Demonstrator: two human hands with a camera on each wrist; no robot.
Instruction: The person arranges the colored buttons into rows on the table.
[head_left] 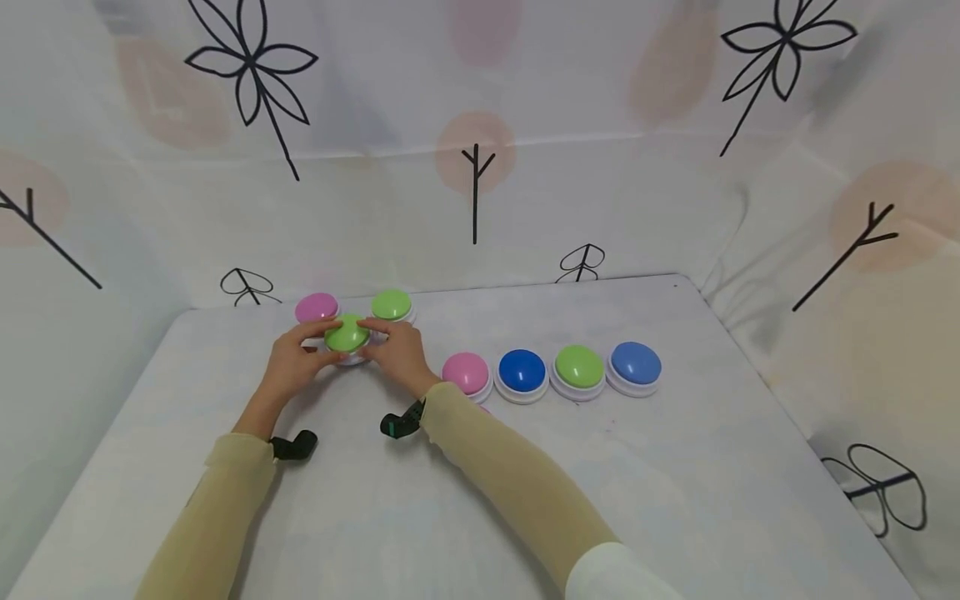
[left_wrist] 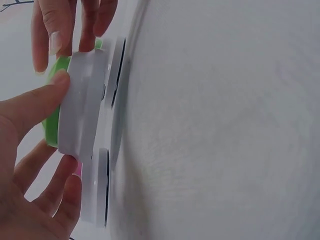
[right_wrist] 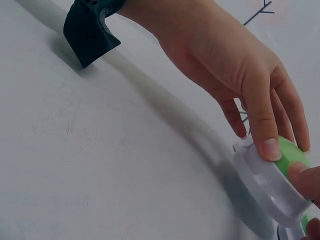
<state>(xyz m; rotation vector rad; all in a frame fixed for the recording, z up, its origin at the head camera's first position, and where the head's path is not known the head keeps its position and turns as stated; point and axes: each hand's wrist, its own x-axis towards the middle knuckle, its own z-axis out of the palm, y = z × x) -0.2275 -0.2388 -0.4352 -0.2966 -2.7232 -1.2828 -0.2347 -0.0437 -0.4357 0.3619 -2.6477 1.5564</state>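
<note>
The green button [head_left: 347, 335] is at the far left of the table [head_left: 675, 500], between and slightly nearer than the far pink button [head_left: 316, 307] and the far green button [head_left: 391, 304]. Its white base appears raised and tilted. The left hand [head_left: 291, 364] pinches its left side between thumb and fingers; the right hand [head_left: 396, 350] pinches its right side likewise.

Caution: both thumbs bear close to the seam of dome and base. Uneven pressure could twist the unit or let the smooth rim slip; squeezing the dome could depress it. Lowering the base while tilted would likely land one edge first. Drift toward the far side could knock either far button; contact with them cannot be confirmed. The right sleeve [head_left: 517, 475] passes just beside the row's pink button [head_left: 465, 372]; a low forearm sweep could shift it.
</note>
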